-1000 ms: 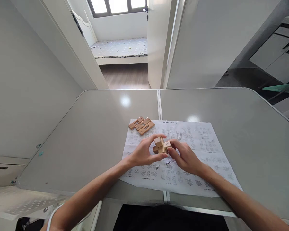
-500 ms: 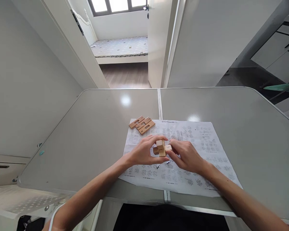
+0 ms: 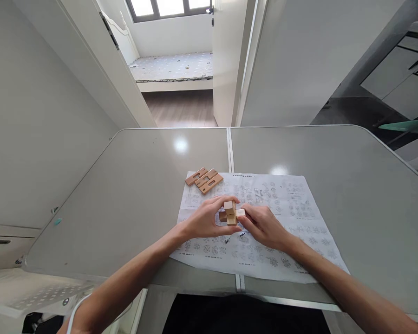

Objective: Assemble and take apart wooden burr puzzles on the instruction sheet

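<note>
Both hands hold a small wooden puzzle cluster (image 3: 230, 213) of crossed blocks just above a printed instruction sheet (image 3: 285, 204). My left hand (image 3: 205, 221) wraps its fingers round the cluster from the left, thumb underneath. My right hand (image 3: 263, 226) pinches a pale block at the cluster's right side. Three loose flat wooden pieces (image 3: 204, 178) with slots lie side by side at the sheet's far left corner, apart from both hands.
The grey table (image 3: 125, 195) is made of two halves with a seam down the middle. A white wall stands to the left, and a doorway beyond opens onto a room with a bed. Dark cabinets are at the far right.
The cluster has been turned slightly between my fingers and drawn a little closer together; both hands stay in place over the sheet. The loose pieces have not moved.
</note>
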Action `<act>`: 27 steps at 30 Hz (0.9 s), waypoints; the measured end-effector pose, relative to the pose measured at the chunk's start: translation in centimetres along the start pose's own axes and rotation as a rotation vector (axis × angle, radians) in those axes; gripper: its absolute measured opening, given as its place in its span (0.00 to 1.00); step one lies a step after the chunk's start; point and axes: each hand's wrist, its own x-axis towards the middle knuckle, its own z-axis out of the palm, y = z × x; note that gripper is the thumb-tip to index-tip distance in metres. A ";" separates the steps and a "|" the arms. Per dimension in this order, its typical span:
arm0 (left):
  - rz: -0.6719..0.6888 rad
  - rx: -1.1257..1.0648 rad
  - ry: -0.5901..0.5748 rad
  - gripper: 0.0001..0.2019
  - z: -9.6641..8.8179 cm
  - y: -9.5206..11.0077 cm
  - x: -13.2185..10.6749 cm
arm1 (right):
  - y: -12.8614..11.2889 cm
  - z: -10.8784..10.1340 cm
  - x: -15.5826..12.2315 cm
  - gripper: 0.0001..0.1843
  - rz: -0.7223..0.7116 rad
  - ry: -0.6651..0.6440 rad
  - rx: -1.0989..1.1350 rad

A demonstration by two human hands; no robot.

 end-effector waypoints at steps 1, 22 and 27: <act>-0.001 0.001 0.003 0.31 0.0 0.0 0.0 | 0.0 0.1 0.0 0.20 -0.002 0.012 -0.003; -0.029 -0.166 -0.045 0.36 -0.8 0.2 0.5 | -0.2 -0.3 0.0 0.15 -0.016 0.038 0.011; -0.062 -0.153 -0.067 0.30 -0.7 0.0 0.5 | -0.3 -0.4 0.1 0.16 -0.018 0.085 -0.002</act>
